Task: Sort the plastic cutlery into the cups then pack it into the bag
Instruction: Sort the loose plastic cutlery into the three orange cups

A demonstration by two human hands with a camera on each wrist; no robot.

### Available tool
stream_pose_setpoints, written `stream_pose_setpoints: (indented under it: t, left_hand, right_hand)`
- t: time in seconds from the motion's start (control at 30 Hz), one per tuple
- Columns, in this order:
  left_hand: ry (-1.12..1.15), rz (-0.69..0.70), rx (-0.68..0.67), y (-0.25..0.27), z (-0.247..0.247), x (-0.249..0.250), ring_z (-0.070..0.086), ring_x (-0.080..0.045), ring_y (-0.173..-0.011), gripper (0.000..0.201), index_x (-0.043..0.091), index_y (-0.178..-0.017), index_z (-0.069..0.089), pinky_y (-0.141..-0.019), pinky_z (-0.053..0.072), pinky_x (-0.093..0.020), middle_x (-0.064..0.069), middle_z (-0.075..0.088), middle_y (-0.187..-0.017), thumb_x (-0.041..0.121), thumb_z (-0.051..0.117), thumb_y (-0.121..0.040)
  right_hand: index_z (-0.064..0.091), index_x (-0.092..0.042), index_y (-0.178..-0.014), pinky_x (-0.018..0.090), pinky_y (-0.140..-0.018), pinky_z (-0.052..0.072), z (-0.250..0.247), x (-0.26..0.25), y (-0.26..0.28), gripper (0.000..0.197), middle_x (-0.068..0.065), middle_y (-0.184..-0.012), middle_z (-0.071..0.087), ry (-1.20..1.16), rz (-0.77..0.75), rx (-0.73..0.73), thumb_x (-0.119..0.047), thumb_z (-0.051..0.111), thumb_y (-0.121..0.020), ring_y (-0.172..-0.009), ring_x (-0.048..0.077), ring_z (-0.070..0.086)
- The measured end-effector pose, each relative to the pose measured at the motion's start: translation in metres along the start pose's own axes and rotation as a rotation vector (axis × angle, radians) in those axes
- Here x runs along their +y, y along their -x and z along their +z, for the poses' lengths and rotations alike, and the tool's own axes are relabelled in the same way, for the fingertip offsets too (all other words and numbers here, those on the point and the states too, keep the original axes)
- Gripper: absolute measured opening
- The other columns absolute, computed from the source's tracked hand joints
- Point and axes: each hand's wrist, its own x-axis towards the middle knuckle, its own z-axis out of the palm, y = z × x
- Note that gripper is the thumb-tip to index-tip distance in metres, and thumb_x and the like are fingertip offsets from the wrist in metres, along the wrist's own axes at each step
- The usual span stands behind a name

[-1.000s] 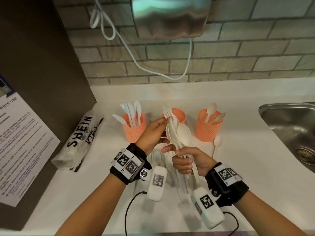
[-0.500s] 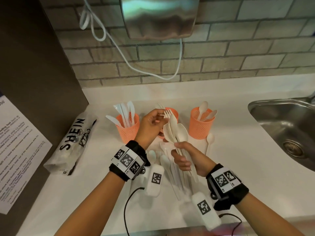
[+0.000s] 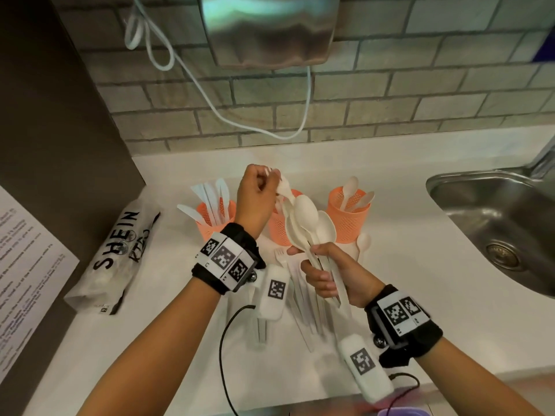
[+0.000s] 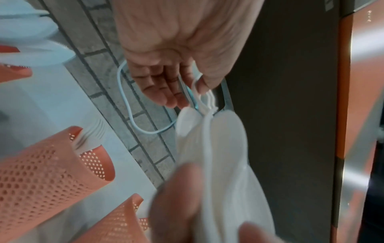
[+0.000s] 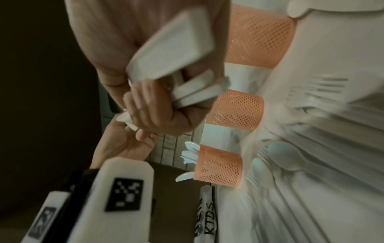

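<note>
My right hand (image 3: 315, 267) grips a bundle of white plastic cutlery (image 3: 306, 223) by the handles, spoon bowls up, in front of the cups. My left hand (image 3: 268, 180) pinches the tine end of a white fork (image 3: 283, 190) at the top of that bundle, above the middle orange cup (image 3: 279, 228). The left wrist view shows the fork tines (image 4: 205, 97) between thumb and fingers. The left orange cup (image 3: 214, 220) holds knives, the right orange cup (image 3: 348, 219) holds spoons. A white SHEIN bag (image 3: 120, 253) lies at the left. The handles (image 5: 182, 92) sit in my right fist.
Loose forks and spoons (image 3: 300, 298) lie on the white counter (image 3: 420, 295) under my hands. A steel sink (image 3: 495, 229) is set in at the right. A dark cabinet side (image 3: 60, 145) with a paper notice stands left. A metal dispenser (image 3: 267, 28) and cable hang on the brick wall.
My left hand has risen and moved back with the fork's tine end pinched, drawing it up out of the bundle. The right hand keeps its grip on the handles.
</note>
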Motion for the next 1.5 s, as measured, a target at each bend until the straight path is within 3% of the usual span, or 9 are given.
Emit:
stream_pose_setpoints:
  t: [0.1,0.23,0.37,0.63,0.73,0.93,1.13,1.3,1.5]
  left_hand:
    - [0.152,-0.048,0.088,-0.006,-0.002,0.009,0.063,-0.002,-0.057,0.013,0.017,-0.088,0.037,-0.055,0.047,-0.017,0.001,0.066,-0.073,0.020,0.036,-0.100]
    - [0.363,-0.046,0.279,-0.018,-0.022,0.020,0.063,-0.011,-0.049,0.008,0.018,-0.094,0.033,-0.055,0.054,-0.025,0.000,0.062,-0.053,0.021,0.033,-0.101]
    - [0.348,-0.083,0.339,-0.020,-0.043,0.023,0.047,-0.003,-0.038,0.007,0.021,-0.094,0.042,-0.039,0.041,-0.018,0.001,0.040,-0.063,0.018,0.038,-0.099]
    - [0.009,-0.378,-0.257,0.060,-0.005,-0.011,0.033,-0.005,-0.040,0.021,0.009,-0.100,0.064,-0.035,0.024,-0.013,0.007,0.059,-0.060,0.025,0.058,-0.090]
    - [0.034,-0.405,-0.330,0.069,0.008,-0.007,0.044,0.002,-0.034,0.028,-0.002,-0.099,0.062,-0.035,0.023,-0.012,-0.006,0.068,-0.078,0.024,0.057,-0.090]
    - [0.026,-0.423,-0.428,0.065,0.015,-0.011,0.030,-0.001,-0.034,0.018,0.009,-0.081,0.059,-0.036,0.021,-0.013,0.008,0.059,-0.054,0.022,0.054,-0.092]
    - [0.113,-0.471,-0.298,0.058,0.032,-0.015,0.031,-0.005,-0.042,0.022,0.018,-0.067,0.051,-0.040,0.020,-0.017,0.010,0.044,-0.046,0.014,0.047,-0.089]
    - [0.197,-0.455,-0.165,0.051,0.041,-0.022,0.053,-0.007,-0.051,0.028,0.013,-0.072,0.054,-0.053,0.040,-0.021,0.003,0.059,-0.054,0.020,0.041,-0.096]
    - [-0.010,-0.213,-0.014,0.000,0.025,-0.004,0.055,-0.017,-0.066,0.042,0.017,-0.068,0.056,-0.067,0.042,-0.029,-0.006,0.061,-0.069,0.030,0.030,-0.100]
  right_hand:
    - [0.060,-0.018,-0.104,0.014,-0.034,0.022,0.002,0.000,-0.002,0.035,-0.007,-0.047,0.032,0.045,-0.029,0.050,-0.032,0.036,-0.083,-0.035,0.003,0.025]
    - [0.061,-0.022,-0.103,0.015,-0.035,0.023,0.002,-0.001,0.000,0.034,-0.007,-0.048,0.030,0.109,-0.068,0.110,-0.034,0.036,-0.085,-0.037,0.004,0.024]
    - [0.058,-0.018,-0.111,0.016,-0.036,0.024,-0.002,-0.001,0.001,0.032,-0.007,-0.047,0.030,0.115,-0.099,0.171,-0.031,0.044,-0.085,-0.037,0.004,0.025]
    - [0.053,-0.010,-0.116,0.017,-0.041,0.036,-0.003,0.002,-0.005,0.033,-0.004,-0.047,0.045,0.096,-0.145,0.159,-0.030,0.044,-0.091,-0.040,0.006,0.038]
    - [0.055,-0.007,-0.110,0.018,-0.042,0.037,-0.005,0.000,-0.004,0.035,-0.001,-0.050,0.051,0.114,-0.145,0.168,-0.033,0.042,-0.089,-0.039,0.006,0.039]
    - [0.058,-0.009,-0.111,0.019,-0.040,0.039,-0.011,-0.007,0.003,0.042,0.003,-0.063,0.064,0.145,-0.073,0.133,-0.038,0.037,-0.089,-0.038,0.008,0.046]
    - [0.059,-0.012,-0.106,0.024,-0.044,0.049,-0.014,-0.006,0.008,0.034,0.004,-0.062,0.065,0.146,-0.088,0.201,-0.033,0.034,-0.097,-0.041,0.012,0.053]
    - [0.059,-0.009,-0.105,0.035,-0.061,0.059,-0.022,-0.001,0.011,0.030,0.013,-0.074,0.069,0.170,-0.072,0.265,-0.029,0.038,-0.097,-0.061,0.023,0.067]
    - [0.056,-0.008,-0.104,0.027,-0.047,0.052,-0.041,0.003,0.021,0.027,0.004,-0.057,0.057,0.240,-0.065,0.449,-0.028,0.040,-0.097,-0.043,0.013,0.052]
